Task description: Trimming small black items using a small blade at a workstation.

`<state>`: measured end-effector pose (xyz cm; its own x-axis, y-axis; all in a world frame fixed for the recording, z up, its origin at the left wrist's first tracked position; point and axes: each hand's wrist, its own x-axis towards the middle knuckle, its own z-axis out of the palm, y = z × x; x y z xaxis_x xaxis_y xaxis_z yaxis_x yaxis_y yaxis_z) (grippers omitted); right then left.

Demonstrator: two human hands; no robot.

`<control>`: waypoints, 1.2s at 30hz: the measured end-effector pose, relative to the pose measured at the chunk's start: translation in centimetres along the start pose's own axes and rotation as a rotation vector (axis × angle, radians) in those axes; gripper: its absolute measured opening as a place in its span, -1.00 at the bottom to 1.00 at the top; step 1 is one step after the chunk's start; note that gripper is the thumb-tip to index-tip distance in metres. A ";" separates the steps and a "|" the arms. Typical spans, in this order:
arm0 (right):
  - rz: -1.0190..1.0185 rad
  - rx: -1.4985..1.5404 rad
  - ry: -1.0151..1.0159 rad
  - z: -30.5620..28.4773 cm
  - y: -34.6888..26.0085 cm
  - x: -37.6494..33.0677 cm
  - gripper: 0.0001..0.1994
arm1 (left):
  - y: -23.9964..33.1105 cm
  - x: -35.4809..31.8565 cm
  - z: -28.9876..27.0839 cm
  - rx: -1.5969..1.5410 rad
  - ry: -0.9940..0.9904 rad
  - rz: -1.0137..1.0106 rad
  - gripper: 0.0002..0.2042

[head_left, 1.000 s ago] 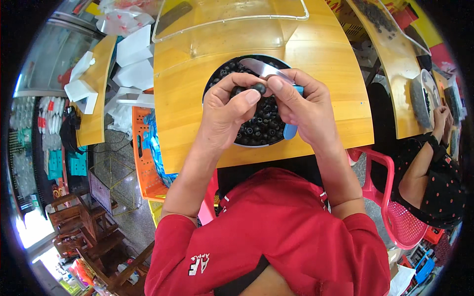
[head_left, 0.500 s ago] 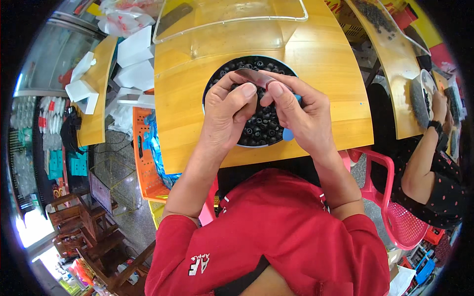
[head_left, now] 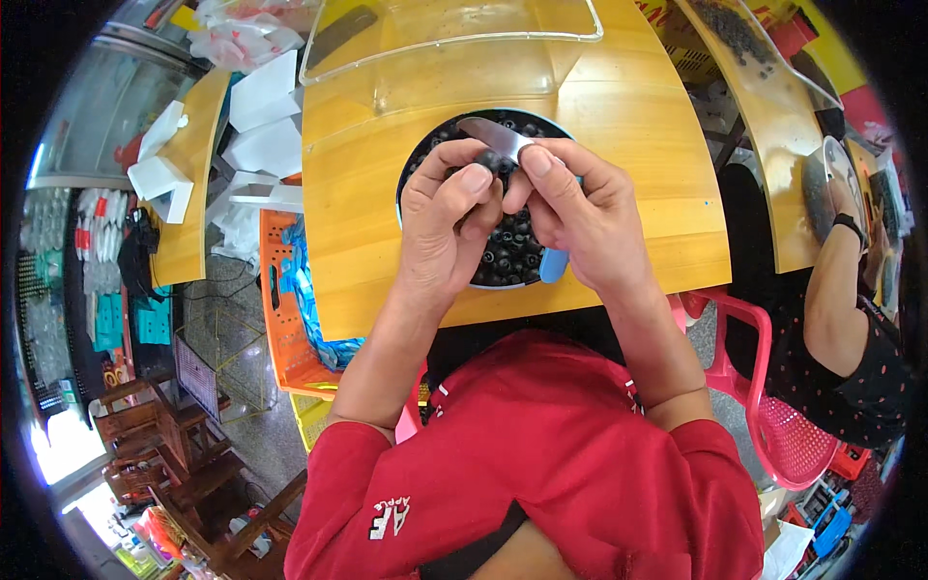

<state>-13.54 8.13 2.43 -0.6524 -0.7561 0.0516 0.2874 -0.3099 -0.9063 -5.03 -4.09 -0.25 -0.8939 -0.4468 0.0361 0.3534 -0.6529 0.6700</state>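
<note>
Above the bowl, my left hand [head_left: 437, 213] pinches a small, round, black, fruit-like piece [head_left: 494, 162] between thumb and fingers. My right hand [head_left: 594, 213] is closed on a knife, its thumb by the base of the short metal blade [head_left: 495, 137]. The blade points left over the piece, and I cannot tell whether it touches. Below my right palm shows the knife's blue handle [head_left: 554, 265]. Beneath both hands stands a round bowl [head_left: 557, 124] with a pale rim, filled with similar black pieces [head_left: 512, 253]; my hands hide part of it.
The bowl rests on a yellow wooden table [head_left: 358, 213]. A clear plastic bin [head_left: 464, 82] stands beyond it. An orange crate [head_left: 286, 324] is beside the table at left. At right, another person's arm [head_left: 833, 300] reaches to a bowl near a pink chair [head_left: 793, 440].
The blade has shifted and its flat face now catches the light. The black piece in my left hand has come into view. The blue handle has swung slightly left.
</note>
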 end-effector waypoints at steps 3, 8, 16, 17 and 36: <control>0.029 0.077 0.012 0.6 0.2 -0.1 -0.76 | 0.2 -0.4 0.0 -0.061 0.025 -0.017 -0.81; 0.026 0.027 0.045 0.5 0.7 -0.3 -0.77 | 2.7 -1.1 -1.5 -0.202 -0.047 -0.047 -0.79; 0.034 0.057 0.047 -2.4 -0.4 1.1 -0.71 | 13.0 -12.1 -15.3 -0.188 0.084 0.219 -0.78; 0.028 0.063 0.051 -2.5 -0.4 1.3 -0.71 | 14.2 -14.9 -17.1 -0.129 0.174 0.263 -0.77; 0.065 0.026 0.046 -2.6 -0.1 1.4 -0.72 | 5.8 -39.7 -34.5 1.052 1.632 0.045 -0.75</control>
<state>-16.30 8.55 1.53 -0.6630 -0.7481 -0.0266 0.3481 -0.2767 -0.8957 42.03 -11.18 -23.39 0.4050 -0.9041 -0.1362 -0.4697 -0.3336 0.8174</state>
